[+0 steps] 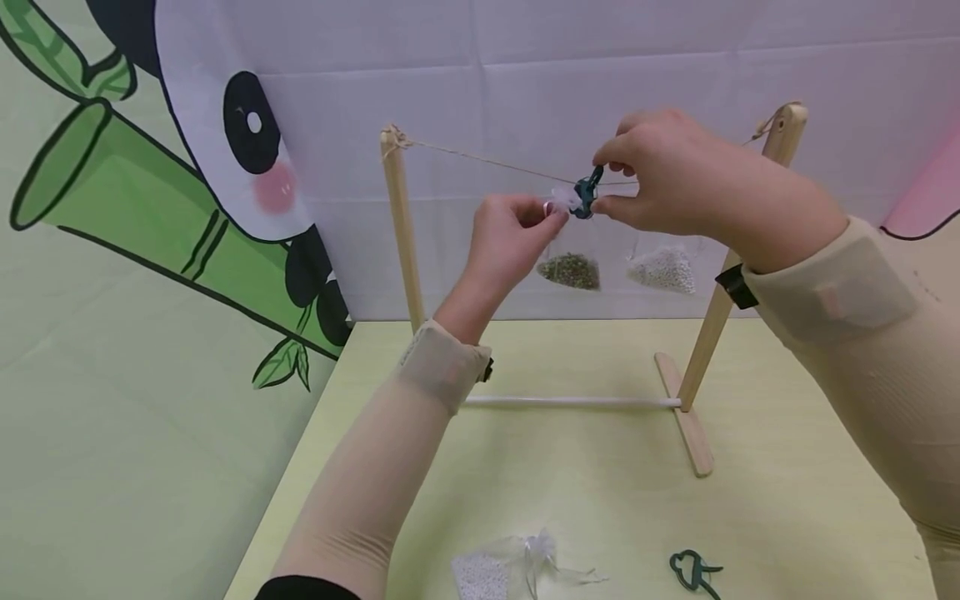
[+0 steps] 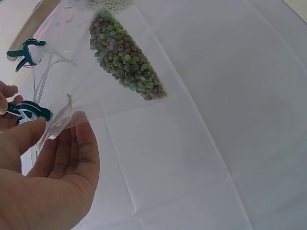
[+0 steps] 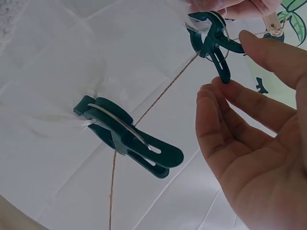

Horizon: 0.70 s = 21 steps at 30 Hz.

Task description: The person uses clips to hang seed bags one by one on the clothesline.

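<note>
My left hand (image 1: 517,233) pinches the gathered top of a sheer drawstring bag (image 2: 62,115), whose lower part holds green and brown pellets (image 2: 124,57). On its right, my right hand (image 1: 667,175) has thumb and fingertips on the two handles of a dark green spring clip (image 3: 211,45). The clip's jaws are at the bag's top, beside the twine (image 3: 168,88). Another green clip (image 3: 127,136) grips the twine nearer the right post, with a sheer bag of white beads (image 1: 663,271) hanging below.
Two wooden posts (image 1: 401,225) hold the twine, joined low down by a white rod (image 1: 570,402). A third sheer bag of white grains (image 1: 483,575) lies on the table (image 1: 585,492) at the front, with a loose green clip (image 1: 693,573) to its right. Printed cloth hangs behind.
</note>
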Motion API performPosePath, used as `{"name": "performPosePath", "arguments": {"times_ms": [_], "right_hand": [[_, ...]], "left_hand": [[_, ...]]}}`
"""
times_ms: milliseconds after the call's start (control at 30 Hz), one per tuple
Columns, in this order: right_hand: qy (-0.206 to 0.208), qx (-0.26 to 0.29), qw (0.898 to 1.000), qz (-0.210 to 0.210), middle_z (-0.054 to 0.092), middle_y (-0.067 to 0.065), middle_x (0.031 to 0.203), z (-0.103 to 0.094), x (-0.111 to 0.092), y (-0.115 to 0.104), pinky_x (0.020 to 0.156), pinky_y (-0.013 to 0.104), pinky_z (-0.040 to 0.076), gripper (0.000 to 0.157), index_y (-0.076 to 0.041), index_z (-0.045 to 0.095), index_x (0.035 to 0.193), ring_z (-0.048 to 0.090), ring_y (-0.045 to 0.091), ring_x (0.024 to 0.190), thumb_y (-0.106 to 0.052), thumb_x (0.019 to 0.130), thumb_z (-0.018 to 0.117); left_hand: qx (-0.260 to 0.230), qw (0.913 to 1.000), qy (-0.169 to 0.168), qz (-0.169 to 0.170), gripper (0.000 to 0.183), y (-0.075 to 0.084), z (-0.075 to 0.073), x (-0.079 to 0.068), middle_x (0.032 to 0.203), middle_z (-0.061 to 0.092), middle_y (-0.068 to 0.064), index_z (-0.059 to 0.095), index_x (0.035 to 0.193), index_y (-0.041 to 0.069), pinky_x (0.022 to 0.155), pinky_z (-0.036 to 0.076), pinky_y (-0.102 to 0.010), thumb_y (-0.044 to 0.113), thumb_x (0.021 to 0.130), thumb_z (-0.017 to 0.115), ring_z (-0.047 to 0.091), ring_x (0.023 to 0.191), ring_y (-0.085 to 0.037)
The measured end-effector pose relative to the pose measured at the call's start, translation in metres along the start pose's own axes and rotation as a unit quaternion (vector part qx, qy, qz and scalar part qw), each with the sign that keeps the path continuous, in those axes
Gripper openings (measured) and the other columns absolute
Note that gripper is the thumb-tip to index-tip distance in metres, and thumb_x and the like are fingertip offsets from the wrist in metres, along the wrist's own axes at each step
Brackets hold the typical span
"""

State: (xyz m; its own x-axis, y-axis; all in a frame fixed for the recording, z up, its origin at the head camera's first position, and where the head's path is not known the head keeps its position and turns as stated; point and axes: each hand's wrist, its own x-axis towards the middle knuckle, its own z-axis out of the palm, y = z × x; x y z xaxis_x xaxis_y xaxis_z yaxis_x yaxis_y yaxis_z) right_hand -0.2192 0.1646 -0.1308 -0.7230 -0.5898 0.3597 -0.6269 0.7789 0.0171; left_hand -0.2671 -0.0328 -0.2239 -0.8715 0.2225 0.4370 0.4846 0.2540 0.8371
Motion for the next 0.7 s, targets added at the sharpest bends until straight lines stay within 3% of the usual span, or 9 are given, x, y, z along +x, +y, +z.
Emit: {"name": "performPosePath", "arguments": {"times_ms": [233,400,700], "right_hand": [[0.009,0.012,1.000,-0.003,0.063,0.021,0.104,-0.001,-0.009,0.001,0.077,0.050,0.052,0.046,0.009,0.065,0.124,0.059,0.036,0.093,-0.020,0.091,0.079],[0.018,0.021,1.000,-0.005,0.065,0.021,0.109,-0.002,-0.020,0.003,0.081,0.052,0.054,0.048,0.007,0.064,0.127,0.062,0.037,0.096,-0.020,0.090,0.079],[0.087,0.036,0.995,-0.035,0.067,0.016,0.110,0.001,-0.046,0.003,0.078,0.050,0.056,0.049,0.004,0.067,0.124,0.066,0.032,0.094,-0.012,0.082,0.087]], "left_hand": [[-0.007,0.9999,0.004,0.013,0.013,-0.004,-0.002,-0.008,0.086,0.072,-0.001,0.078,0.095,0.005,0.072,0.054,-0.030,0.019,0.095,0.076,0.065,0.080,-0.017],[-0.016,0.9998,0.007,0.002,0.017,-0.008,-0.004,-0.015,0.094,0.072,0.000,0.078,0.106,0.005,0.077,0.056,-0.029,0.017,0.095,0.076,0.067,0.086,-0.015],[-0.013,0.9995,0.027,-0.004,0.028,-0.018,-0.011,-0.037,0.106,0.071,-0.002,0.074,0.119,0.003,0.082,0.055,-0.028,0.016,0.095,0.076,0.066,0.093,-0.014]]}}
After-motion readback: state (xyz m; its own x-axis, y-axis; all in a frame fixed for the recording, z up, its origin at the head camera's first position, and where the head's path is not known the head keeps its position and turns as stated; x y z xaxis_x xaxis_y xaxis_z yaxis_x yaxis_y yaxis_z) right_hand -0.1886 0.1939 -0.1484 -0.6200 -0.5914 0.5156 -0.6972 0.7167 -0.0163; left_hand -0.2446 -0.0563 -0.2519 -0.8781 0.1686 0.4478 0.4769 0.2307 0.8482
